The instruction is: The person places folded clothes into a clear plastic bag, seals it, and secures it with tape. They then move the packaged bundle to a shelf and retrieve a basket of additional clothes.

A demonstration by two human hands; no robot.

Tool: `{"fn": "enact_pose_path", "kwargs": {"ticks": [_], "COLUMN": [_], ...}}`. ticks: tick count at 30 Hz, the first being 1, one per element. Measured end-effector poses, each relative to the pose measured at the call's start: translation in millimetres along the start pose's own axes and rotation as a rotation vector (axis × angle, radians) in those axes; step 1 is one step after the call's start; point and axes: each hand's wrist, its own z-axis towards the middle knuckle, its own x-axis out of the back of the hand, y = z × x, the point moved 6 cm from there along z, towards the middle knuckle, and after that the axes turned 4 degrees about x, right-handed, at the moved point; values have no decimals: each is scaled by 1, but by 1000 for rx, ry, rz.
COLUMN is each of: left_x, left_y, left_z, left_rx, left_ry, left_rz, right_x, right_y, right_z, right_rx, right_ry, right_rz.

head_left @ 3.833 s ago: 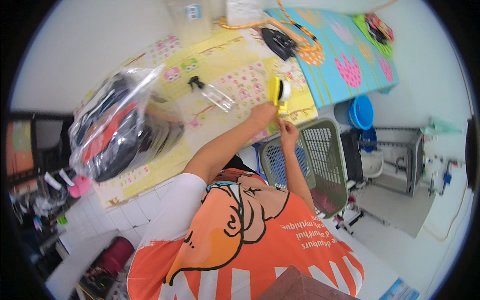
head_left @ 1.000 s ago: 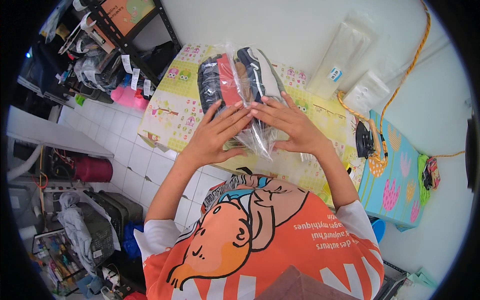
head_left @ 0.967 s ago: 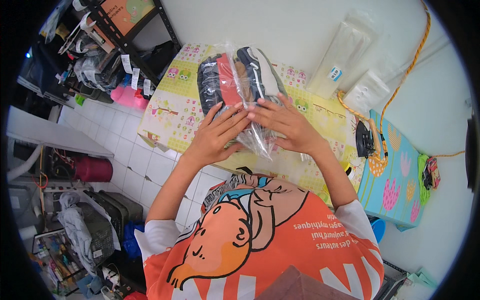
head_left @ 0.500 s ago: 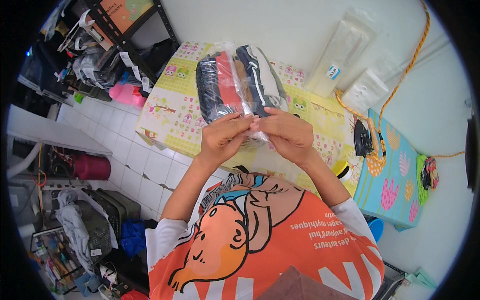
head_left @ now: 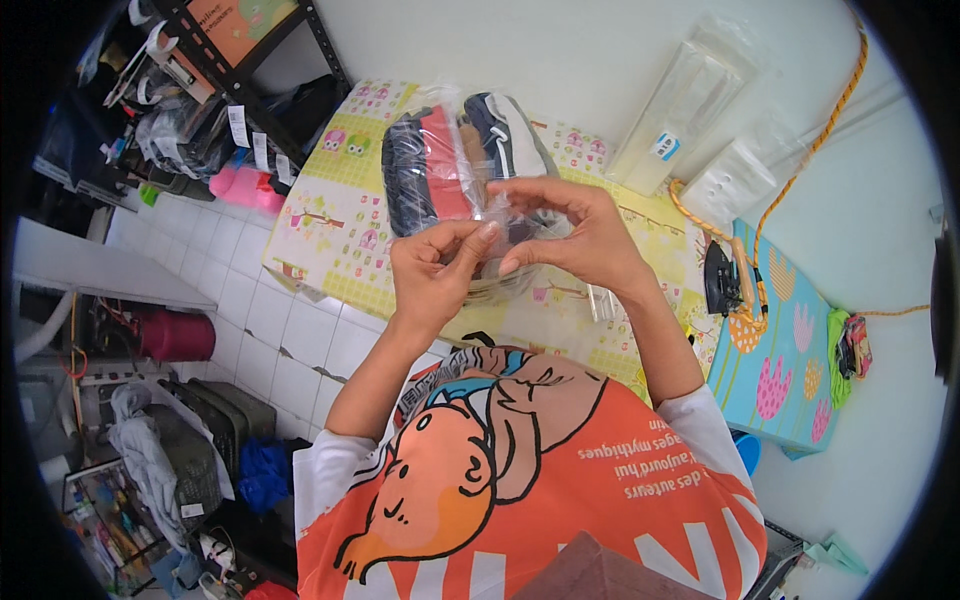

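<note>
On the table lies a clear plastic bag (head_left: 473,185) with folded clothes (head_left: 447,150) inside, in navy, red, brown, white and dark green. The bag's near end is crumpled between my hands. My left hand (head_left: 437,268) is closed, thumb and forefinger pinched on the plastic at that end. Just to its right, my right hand (head_left: 583,238) curves over the same end, thumb and forefinger spread wide. Plastic shows between those fingers, but I see no grip on it. The hands partly hide the bag's near end.
The clothes rest on a patterned yellow table (head_left: 325,215). Packs of clear bags (head_left: 685,115) lean on the wall. A black iron (head_left: 722,280) with an orange cord stands at the right, by a blue flowered cloth (head_left: 775,345). A black shelf rack (head_left: 240,75) stands far left.
My hands were close together at the bag's near end. Now they are apart, with my right thumb and forefinger spread, and the plastic between them is looser.
</note>
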Motion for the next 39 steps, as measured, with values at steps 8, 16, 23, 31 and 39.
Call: {"fn": "enact_pose_path", "kwargs": {"ticks": [8, 16, 23, 31, 39], "left_x": [0, 1, 7, 10, 9], "left_y": [11, 16, 20, 34, 47], "left_z": [16, 16, 19, 19, 12], "left_rx": [23, 179, 175, 184, 41], "left_ry": [-87, -79, -23, -54, -17], "left_rz": [17, -133, -102, -60, 17], "right_x": [-1, -7, -4, -1, -4], "right_y": [23, 22, 14, -14, -17], "right_z": [-4, 5, 2, 8, 9], "right_rx": [-188, -246, -111, 73, 85], "right_ry": [20, -3, 18, -196, -226], "right_rz": [94, 282, 193, -198, -325]}}
